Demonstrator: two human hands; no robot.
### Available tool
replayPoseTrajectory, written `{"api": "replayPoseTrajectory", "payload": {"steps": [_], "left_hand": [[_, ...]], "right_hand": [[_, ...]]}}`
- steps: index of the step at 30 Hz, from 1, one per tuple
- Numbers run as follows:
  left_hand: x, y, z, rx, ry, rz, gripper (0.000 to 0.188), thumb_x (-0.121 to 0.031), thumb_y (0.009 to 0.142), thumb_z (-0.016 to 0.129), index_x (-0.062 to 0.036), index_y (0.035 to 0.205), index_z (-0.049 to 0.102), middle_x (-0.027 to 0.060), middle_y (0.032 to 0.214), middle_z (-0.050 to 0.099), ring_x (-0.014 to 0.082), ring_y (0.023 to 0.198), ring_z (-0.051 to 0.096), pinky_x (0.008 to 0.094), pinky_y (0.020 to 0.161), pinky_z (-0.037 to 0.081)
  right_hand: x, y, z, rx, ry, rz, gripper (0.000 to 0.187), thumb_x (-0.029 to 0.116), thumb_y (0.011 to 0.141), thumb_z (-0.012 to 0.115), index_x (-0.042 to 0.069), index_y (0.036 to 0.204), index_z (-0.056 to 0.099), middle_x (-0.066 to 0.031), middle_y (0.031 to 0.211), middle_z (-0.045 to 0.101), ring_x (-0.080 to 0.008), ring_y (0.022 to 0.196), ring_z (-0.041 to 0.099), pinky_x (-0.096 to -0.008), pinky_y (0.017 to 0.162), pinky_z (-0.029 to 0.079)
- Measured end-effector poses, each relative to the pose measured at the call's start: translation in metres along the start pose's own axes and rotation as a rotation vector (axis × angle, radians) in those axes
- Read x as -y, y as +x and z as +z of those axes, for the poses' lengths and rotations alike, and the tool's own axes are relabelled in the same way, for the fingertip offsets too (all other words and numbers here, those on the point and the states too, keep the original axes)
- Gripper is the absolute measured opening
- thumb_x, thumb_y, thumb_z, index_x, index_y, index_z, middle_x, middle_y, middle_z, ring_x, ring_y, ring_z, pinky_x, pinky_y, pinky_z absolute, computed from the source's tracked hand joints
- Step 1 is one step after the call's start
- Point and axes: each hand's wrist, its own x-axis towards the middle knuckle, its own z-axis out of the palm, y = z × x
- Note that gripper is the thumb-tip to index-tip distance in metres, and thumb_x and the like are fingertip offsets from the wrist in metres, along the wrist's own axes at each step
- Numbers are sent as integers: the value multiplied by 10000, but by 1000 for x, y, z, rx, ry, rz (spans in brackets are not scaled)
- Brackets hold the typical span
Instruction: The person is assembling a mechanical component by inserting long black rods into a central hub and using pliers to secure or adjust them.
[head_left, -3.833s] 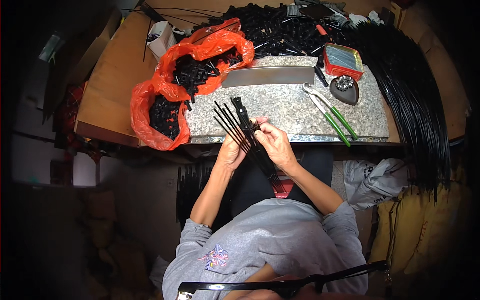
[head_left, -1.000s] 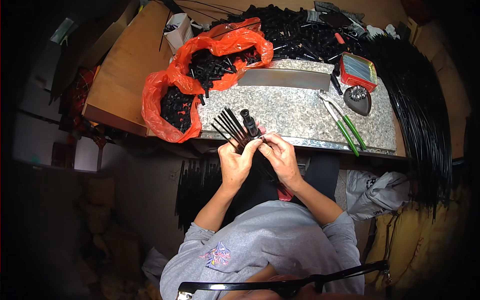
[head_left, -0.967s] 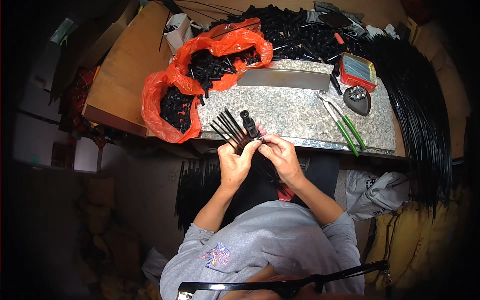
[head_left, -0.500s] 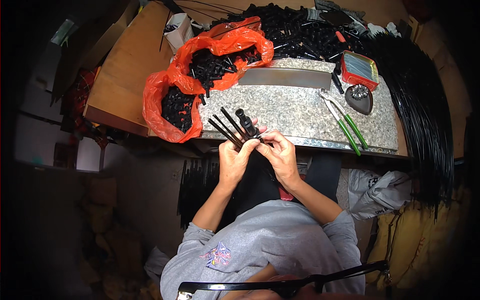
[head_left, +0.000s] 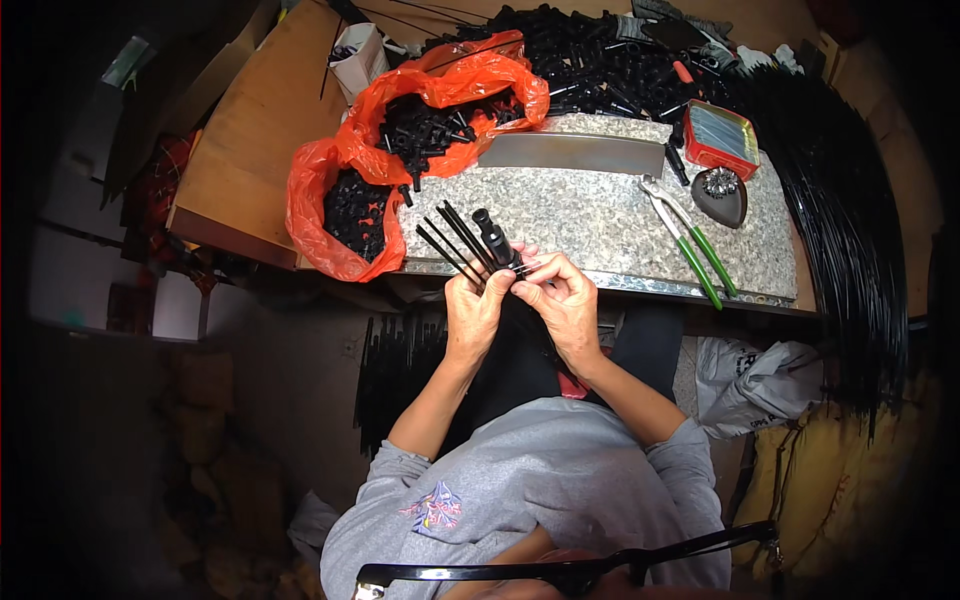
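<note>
Just off the front edge of the stone slab, my hands meet around a black plastic tube fitting (head_left: 492, 236) with a flared top, which stands tilted. Several thin black rods (head_left: 449, 238) fan out up and left beside it. My left hand (head_left: 473, 318) is closed around the fitting's lower part and the rods. Against the fitting's lower end, the fingertips of my right hand (head_left: 564, 312) are pinched together. A thin pale line shows at those fingertips, too small to name. More dark rods hang below the hands, partly hidden.
Two orange bags (head_left: 304, 215) of small black parts stand left on the stone slab (head_left: 590, 225). A metal strip (head_left: 570, 153), green-handled pliers (head_left: 685, 240), a red tin (head_left: 722, 138) and a dark dish of small metal pieces (head_left: 720, 200) lie there. Long black rods (head_left: 840, 230) drape over the right side.
Both hands have shifted slightly to the right with the fitting. The rods in my left hand have changed their spread, and my right fingers have moved a little at the fitting's end.
</note>
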Motion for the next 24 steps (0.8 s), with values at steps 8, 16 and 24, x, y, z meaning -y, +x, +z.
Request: {"api": "replayPoseTrajectory", "payload": {"steps": [8,16,24], "left_hand": [[6,5,-15,164,11,74,335,-244,860,581,44,1031,582,154,1019,617,253,1065,540,389,938,395],[-7,7,-12,262,32,43,381,-317,849,583,28,1010,577,129,981,613,302,1098,515,416,956,366],[8,9,-9,237,-31,55,434,-357,894,493,38,1061,562,174,1113,564,282,1119,489,407,975,343]], "right_hand": [[19,10,-10,107,-8,344,250,38,714,726,31,895,554,-22,898,576,-95,870,551,-227,786,448],[13,21,-27,196,20,435,252,44,719,725,10,918,574,-25,900,602,-83,853,553,-221,775,446],[19,14,-17,148,-39,327,316,49,726,717,-3,1003,575,-41,913,605,-116,859,567,-257,789,451]]}}
